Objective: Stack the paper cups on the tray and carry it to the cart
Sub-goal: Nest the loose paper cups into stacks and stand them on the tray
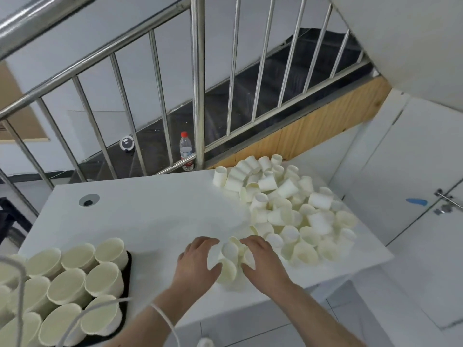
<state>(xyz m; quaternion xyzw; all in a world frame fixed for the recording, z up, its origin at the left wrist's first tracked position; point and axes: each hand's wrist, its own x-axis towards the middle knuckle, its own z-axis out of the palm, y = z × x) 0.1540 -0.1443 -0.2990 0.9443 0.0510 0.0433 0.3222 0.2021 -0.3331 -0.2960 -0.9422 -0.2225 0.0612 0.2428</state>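
A big heap of loose white paper cups (288, 206) covers the right side of the white table (150, 211). At the near left a black tray (128, 266) holds several upright stacks of cups (75, 284). A small cluster of cups (231, 259) lies at the table's near edge between my hands. My left hand (198, 259) curls round a cup on the cluster's left side. Fingers of my right hand (260, 256) curl over cups on its right side. How many cups each hand holds is hidden.
A steel railing (199, 96) runs behind the table, with a water bottle (186, 151) standing at its foot. A round cable hole (89, 200) is in the table's far left. White doors with a metal latch (447, 201) stand to the right.
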